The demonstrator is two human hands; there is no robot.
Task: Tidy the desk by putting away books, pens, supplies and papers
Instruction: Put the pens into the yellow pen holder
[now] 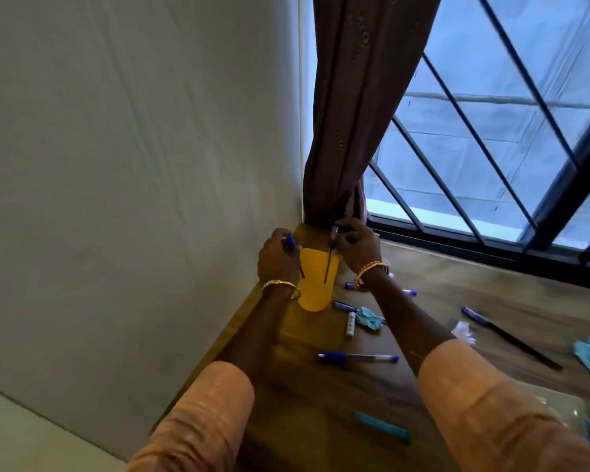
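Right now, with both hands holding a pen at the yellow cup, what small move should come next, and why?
Probably let go of both pens so they drop in: the left hand and right hand each hold a pen pointing down into the yellow cup. More pens still lie on the desk.

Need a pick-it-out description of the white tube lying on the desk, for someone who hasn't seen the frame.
Start at the yellow cup in the desk's far corner, by the wall and the curtain. Just right of the cup's base lies the white tube, next to a crumpled teal scrap. It is the only white, stubby stick; the pens around it are longer, with blue caps.
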